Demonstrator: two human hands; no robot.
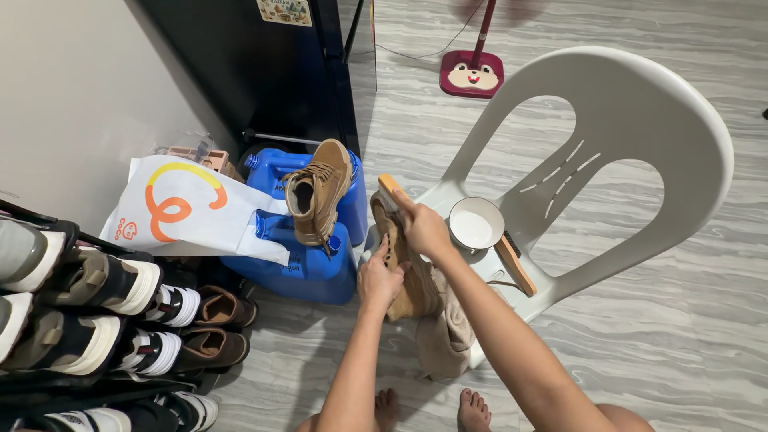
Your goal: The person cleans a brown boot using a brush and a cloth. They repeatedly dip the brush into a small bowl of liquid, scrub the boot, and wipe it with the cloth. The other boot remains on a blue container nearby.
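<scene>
Hands both on the tan boot [404, 276] at the front edge of the white plastic chair [640, 104]. Left hand [378, 280] is curled around the boot's side, steadying it. Right hand [422, 228] is closed on a wood-backed brush [390, 186], pressed against the boot's upper end. Neither hand is spread; both are gripping.

Step in hand, my read: brushing this boot, mid-stroke, with the left hand acting as the clamp. Can't tell from here which part of the boot is already done.

Next move calls for: keep the left grip firm so the boot doesn't slide off the seat edge, run the brush along the upper, then rotate the boot to reach the other side.

Near: bare feet [474, 410] on the grey floor [656, 336]; beige cloth [444, 336] hangs off the seat, under the boot.
Left: shoe rack [120, 320] packed with sneakers and brown shoes.
On the seat: white bowl [475, 224], looks empty or holding something pale, can't tell; second wooden brush [514, 264] just beside it.
Mid: matching boot [318, 192] sits on top of two blue jugs [308, 268]; white shopping bag [188, 210] leans against them.
Far: black cabinet [264, 72] against the wall, red fan base [472, 74] well apart on the floor.
</scene>
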